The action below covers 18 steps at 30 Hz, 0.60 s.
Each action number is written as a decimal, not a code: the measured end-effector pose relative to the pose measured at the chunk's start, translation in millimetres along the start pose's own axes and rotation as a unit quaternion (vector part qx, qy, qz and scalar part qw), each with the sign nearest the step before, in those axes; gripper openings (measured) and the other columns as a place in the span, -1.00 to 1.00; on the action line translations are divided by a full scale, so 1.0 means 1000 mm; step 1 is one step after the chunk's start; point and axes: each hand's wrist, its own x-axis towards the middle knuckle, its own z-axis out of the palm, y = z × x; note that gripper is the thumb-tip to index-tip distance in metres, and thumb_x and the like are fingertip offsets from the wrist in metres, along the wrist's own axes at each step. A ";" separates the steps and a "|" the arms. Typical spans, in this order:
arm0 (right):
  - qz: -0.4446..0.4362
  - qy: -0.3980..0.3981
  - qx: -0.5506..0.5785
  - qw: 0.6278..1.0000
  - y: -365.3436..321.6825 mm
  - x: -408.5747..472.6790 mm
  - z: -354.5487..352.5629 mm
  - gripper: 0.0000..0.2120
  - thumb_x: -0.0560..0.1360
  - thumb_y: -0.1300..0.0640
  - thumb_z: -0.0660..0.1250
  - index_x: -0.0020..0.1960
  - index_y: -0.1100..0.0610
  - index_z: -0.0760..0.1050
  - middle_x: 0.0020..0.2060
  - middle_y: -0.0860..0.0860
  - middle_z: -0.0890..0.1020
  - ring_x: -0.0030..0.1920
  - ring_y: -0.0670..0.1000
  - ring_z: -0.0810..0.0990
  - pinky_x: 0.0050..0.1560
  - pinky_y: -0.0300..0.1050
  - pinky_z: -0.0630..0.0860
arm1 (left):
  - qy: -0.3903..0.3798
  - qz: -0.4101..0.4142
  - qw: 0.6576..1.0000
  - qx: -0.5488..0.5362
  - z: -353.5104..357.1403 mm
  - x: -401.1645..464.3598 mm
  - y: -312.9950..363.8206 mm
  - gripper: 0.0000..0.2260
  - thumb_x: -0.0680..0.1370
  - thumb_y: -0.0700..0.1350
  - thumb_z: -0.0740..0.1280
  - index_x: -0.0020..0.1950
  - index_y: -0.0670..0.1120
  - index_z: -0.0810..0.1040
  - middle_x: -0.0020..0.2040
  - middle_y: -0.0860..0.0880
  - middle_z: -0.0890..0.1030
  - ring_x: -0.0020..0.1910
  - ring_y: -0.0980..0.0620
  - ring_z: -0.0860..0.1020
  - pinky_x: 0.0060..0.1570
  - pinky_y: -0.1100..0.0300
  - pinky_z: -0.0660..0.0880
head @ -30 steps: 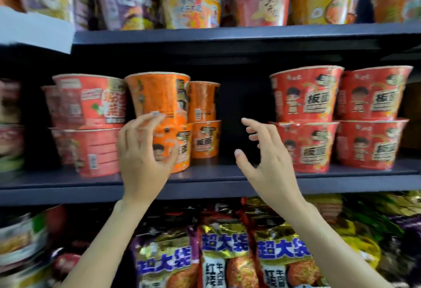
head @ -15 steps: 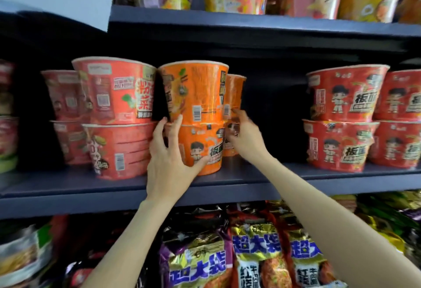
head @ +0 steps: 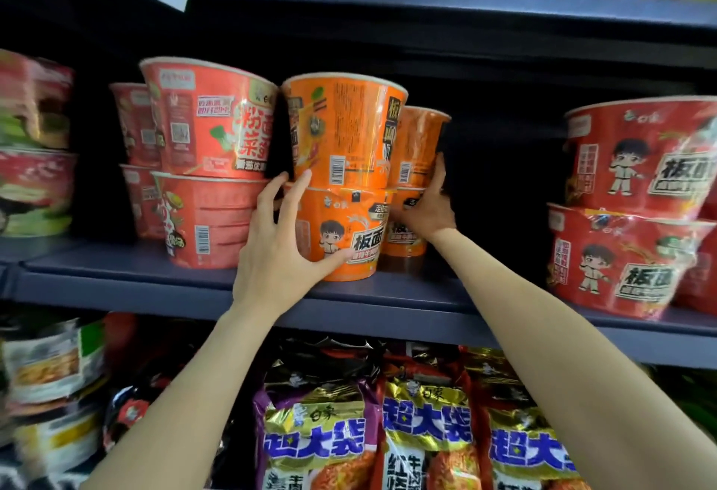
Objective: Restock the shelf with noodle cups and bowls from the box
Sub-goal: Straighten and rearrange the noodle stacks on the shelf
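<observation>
Head view: I have both hands on the two stacks of orange noodle cups on the middle shelf (head: 388, 295).

My left hand (head: 279, 256) is spread wide around the near lower cup (head: 345, 233), fingers touching the upper cup (head: 345, 132); my right hand (head: 426, 206) lies half open on the far stack (head: 415, 163), and I cannot tell if it really grips. I judge the cups light, thin-walled, slippery in their film, and easy to topple, so I would hold low on the wall, not squeeze.
</observation>
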 end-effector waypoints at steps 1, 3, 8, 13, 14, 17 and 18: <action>0.001 0.009 -0.001 1.000 0.002 -0.002 -0.003 0.19 0.27 -0.27 0.46 0.48 -0.13 -0.40 0.41 0.22 0.32 0.32 0.29 0.41 0.26 0.26 0.38 | 0.000 -0.001 1.000 0.002 0.000 0.000 0.000 -0.08 0.26 0.30 0.42 0.49 0.22 0.00 0.49 0.06 0.09 0.42 -0.01 0.25 0.13 -0.16 0.46; 0.005 0.026 -0.009 1.000 0.008 -0.009 -0.012 0.20 0.26 -0.24 0.49 0.48 -0.14 -0.40 0.40 0.23 0.31 0.31 0.28 0.41 0.24 0.24 0.40 | -0.001 -0.001 1.000 0.003 0.000 -0.001 0.000 -0.08 0.27 0.28 0.43 0.49 0.21 0.01 0.50 0.06 0.09 0.42 -0.01 0.25 0.13 -0.16 0.47; -0.002 0.041 -0.022 0.999 0.020 -0.045 -0.057 0.24 0.26 -0.18 0.54 0.46 -0.18 -0.43 0.32 0.28 0.34 0.22 0.28 0.47 0.18 0.20 0.47 | -0.004 -0.001 1.000 0.009 -0.003 -0.001 0.004 -0.08 0.27 0.29 0.41 0.51 0.16 0.02 0.50 0.01 0.10 0.42 -0.05 0.27 0.14 -0.19 0.46; -0.014 0.059 -0.030 0.998 0.019 -0.079 -0.086 0.24 0.21 -0.28 0.51 0.44 -0.24 -0.43 0.29 0.26 0.41 0.12 0.25 0.55 0.11 0.21 0.52 | -0.010 -0.008 1.000 0.022 -0.002 -0.002 0.004 -0.07 0.30 0.24 0.46 0.51 0.16 0.00 0.52 -0.02 0.07 0.44 -0.09 0.24 0.15 -0.24 0.45; -0.012 0.060 -0.033 0.998 0.018 -0.085 -0.089 0.23 0.19 -0.31 0.50 0.44 -0.25 -0.42 0.28 0.28 0.41 0.10 0.27 0.54 0.09 0.22 0.52 | -0.005 -0.007 1.000 0.024 -0.003 -0.002 0.004 -0.09 0.31 0.25 0.46 0.51 0.15 0.01 0.52 -0.05 0.06 0.45 -0.10 0.22 0.17 -0.25 0.43; -0.010 0.064 -0.027 0.998 0.013 -0.100 -0.100 0.22 0.09 -0.43 0.43 0.40 -0.32 -0.40 0.23 0.28 0.46 0.01 0.25 0.58 0.02 0.22 0.55 | 0.064 0.041 0.997 -0.018 -0.005 -0.003 0.006 -0.26 0.41 0.21 0.37 0.49 0.03 0.14 0.49 -0.16 0.12 0.47 -0.11 0.14 0.33 -0.17 0.31; -0.009 0.064 -0.024 0.998 0.012 -0.105 -0.102 0.22 0.08 -0.43 0.43 0.40 -0.32 -0.39 0.21 0.27 0.47 -0.02 0.23 0.58 0.00 0.20 0.56 | 0.090 0.078 0.992 -0.038 -0.006 -0.004 0.011 -0.36 0.45 0.15 0.34 0.46 -0.03 0.21 0.46 -0.18 0.18 0.45 -0.09 0.16 0.35 -0.11 0.29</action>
